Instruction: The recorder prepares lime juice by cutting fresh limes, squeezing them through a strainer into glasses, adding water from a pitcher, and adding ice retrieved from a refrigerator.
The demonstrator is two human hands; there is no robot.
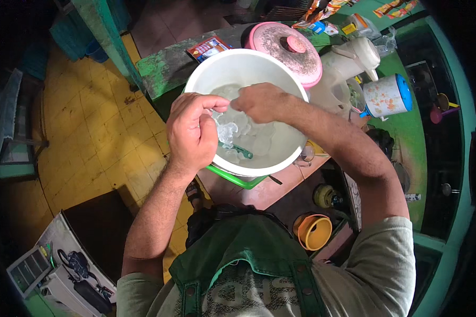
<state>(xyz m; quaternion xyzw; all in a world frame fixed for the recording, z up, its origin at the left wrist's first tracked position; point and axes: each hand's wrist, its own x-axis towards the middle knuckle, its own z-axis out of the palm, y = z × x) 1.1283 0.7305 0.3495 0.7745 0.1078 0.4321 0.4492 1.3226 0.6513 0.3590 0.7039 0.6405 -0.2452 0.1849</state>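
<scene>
Before me stands a large white plastic tub (277, 146) with cloudy water and pale, translucent round pieces in it. My left hand (196, 130) is over its left rim, fingers curled, the fingertips hidden from view in part. Just below those fingers is a clear, crumpled plastic-like piece (227, 132). My right hand (258, 102) is above the middle of the tub, its fingers bent near my left fingertips; whether it pinches something cannot be told. A green plastic handle (242, 151) lies in the tub, low and to the left.
A green rim (242, 183) shows under the tub. Behind it stands a pink lidded pot (285, 49), with a packet (209, 48) to its left. At the right are a pitcher-like jug (355, 59) and a white drink cooler (386, 96). An orange bucket (315, 233) sits lower down.
</scene>
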